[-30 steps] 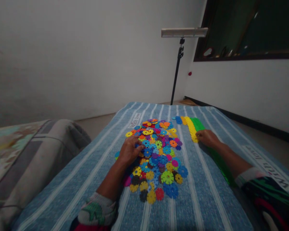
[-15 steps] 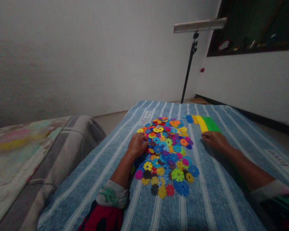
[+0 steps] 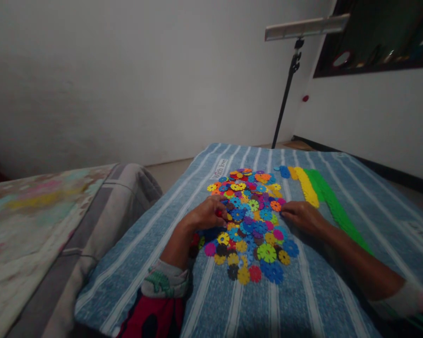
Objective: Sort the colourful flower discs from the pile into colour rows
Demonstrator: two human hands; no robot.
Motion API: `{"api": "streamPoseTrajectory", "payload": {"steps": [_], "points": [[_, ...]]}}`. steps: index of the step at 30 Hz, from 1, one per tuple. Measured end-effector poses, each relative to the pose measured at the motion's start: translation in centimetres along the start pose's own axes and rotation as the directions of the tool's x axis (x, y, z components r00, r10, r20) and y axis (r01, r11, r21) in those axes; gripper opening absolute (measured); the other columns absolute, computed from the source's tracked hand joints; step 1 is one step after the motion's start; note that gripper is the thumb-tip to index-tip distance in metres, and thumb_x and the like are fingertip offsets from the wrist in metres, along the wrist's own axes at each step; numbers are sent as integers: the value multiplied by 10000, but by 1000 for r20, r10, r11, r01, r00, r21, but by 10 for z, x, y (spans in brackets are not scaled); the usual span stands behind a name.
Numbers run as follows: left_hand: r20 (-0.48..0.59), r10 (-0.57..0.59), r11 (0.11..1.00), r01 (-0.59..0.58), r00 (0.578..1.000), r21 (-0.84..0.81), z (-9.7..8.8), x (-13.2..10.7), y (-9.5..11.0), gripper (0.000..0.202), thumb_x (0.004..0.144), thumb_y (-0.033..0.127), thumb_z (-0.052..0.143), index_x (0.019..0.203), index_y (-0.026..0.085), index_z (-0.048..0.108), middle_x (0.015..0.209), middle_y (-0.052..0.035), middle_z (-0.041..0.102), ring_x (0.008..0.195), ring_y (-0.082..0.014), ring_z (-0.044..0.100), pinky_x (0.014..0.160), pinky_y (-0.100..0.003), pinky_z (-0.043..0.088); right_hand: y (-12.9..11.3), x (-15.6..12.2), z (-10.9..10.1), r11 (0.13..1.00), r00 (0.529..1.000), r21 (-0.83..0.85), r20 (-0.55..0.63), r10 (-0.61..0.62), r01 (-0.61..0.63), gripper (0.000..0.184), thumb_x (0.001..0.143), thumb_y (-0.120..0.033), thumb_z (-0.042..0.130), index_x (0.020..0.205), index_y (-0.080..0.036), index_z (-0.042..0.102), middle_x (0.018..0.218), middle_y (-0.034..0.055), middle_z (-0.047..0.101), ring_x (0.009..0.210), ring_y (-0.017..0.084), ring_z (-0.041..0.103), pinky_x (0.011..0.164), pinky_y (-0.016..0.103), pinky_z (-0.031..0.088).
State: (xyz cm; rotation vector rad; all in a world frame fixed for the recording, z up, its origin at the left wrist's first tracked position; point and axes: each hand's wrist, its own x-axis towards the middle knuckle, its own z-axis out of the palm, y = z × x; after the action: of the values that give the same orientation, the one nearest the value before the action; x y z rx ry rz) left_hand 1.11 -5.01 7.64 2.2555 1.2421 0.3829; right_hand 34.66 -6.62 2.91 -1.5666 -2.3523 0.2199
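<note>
A heap of colourful notched plastic snowflake discs [image 3: 254,225] lies on the striped blue cloth. My left hand [image 3: 207,213] is at the heap's left edge, its fingers curled and a bit of a red disc [image 3: 219,213] showing between fingertips and thumb. At the right edge, beside an orange disc [image 3: 275,206], my right hand [image 3: 301,216] has its fingers pressed together; what is in them, if anything, cannot be made out. Further right lie packed rows of discs: a long green row [image 3: 338,211], a yellow row [image 3: 308,188], a short orange row [image 3: 293,173] and a short blue row [image 3: 285,172].
The striped blue cloth [image 3: 155,249] covers the table. On the left stands another surface with a patterned cover [image 3: 49,206]. A black stand [image 3: 285,94] holding a light bar rises behind the table, before the white wall [image 3: 144,84].
My right hand has moved left from the near end of the yellow row to the heap's right edge. My left hand stays at the heap, its fingers shifted slightly. The view has turned a little left.
</note>
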Motion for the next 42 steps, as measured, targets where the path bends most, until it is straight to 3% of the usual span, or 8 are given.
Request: {"api": "streamPoseTrajectory", "payload": {"steps": [3, 12, 20, 27, 32, 35, 38, 42], "points": [[4, 13, 1000, -13, 1000, 19, 5, 0, 3, 126, 578, 105, 760, 633, 206, 709, 1216, -58, 689, 1253, -281, 545, 1018, -398, 468, -24, 1, 5, 998, 999, -30, 23, -49, 50, 241, 898, -227, 496, 793, -196, 711, 815, 42, 700, 751, 168, 624, 653, 245, 386], [-282, -25, 996, 48, 959, 78, 17, 12, -17, 169, 681, 120, 569, 705, 189, 721, 950, -48, 741, 989, -230, 668, 945, -353, 512, -131, 18, 33, 908, 909, -42, 15, -417, 417, 164, 922, -257, 566, 843, -173, 683, 941, 72, 646, 894, 199, 567, 789, 308, 426], [-471, -99, 984, 157, 877, 86, 21, 20, -28, 185, 708, 167, 554, 755, 174, 733, 972, -86, 749, 1047, -253, 667, 990, -368, 496, -170, 29, 41, 911, 916, -104, 92, -391, 399, 181, 890, -262, 611, 874, -116, 716, 1140, 173, 610, 1144, 312, 500, 920, 427, 438], [-503, -99, 985, 156, 859, 73, 23, 22, -31, 171, 711, 192, 549, 724, 185, 720, 952, -82, 749, 1010, -246, 675, 959, -365, 509, -167, 30, 50, 927, 925, 8, 66, -374, 374, 167, 846, -241, 663, 880, -90, 725, 1214, 205, 589, 1281, 352, 413, 1027, 474, 370], [-515, -116, 984, 171, 849, 60, 20, 23, -32, 160, 703, 238, 538, 699, 207, 695, 922, -62, 750, 980, -241, 675, 945, -354, 508, -166, 40, 52, 944, 955, 161, 27, -295, 287, 79, 805, -231, 699, 764, -164, 690, 1023, 95, 644, 1097, 265, 521, 943, 400, 435], [-522, -112, 986, 162, 845, 50, 17, 24, -33, 150, 694, 270, 536, 677, 219, 677, 899, -60, 748, 943, -249, 681, 921, -360, 515, -156, 45, 43, 924, 971, 307, -7, -239, 230, 147, 781, -187, 709, 644, -188, 654, 994, 53, 667, 1056, 222, 568, 931, 353, 456], [-522, -104, 988, 150, 847, 46, 16, 24, -34, 150, 694, 292, 528, 661, 225, 659, 884, -68, 746, 921, -259, 680, 908, -377, 517, -124, 46, 23, 870, 980, 450, -80, -184, 200, 128, 760, -118, 680, 659, -197, 679, 1093, 35, 688, 1087, 208, 609, 954, 344, 466], [-516, -102, 988, 145, 851, 44, 14, 24, -34, 156, 696, 313, 517, 652, 226, 639, 876, -75, 741, 911, -266, 677, 904, -386, 515, -44, 42, -13, 911, 982, 400, -187, -23, 97, 115, 752, -123, 639, 702, -183, 724, 1034, 66, 714, 1044, 222, 648, 944, 361, 472]]}}
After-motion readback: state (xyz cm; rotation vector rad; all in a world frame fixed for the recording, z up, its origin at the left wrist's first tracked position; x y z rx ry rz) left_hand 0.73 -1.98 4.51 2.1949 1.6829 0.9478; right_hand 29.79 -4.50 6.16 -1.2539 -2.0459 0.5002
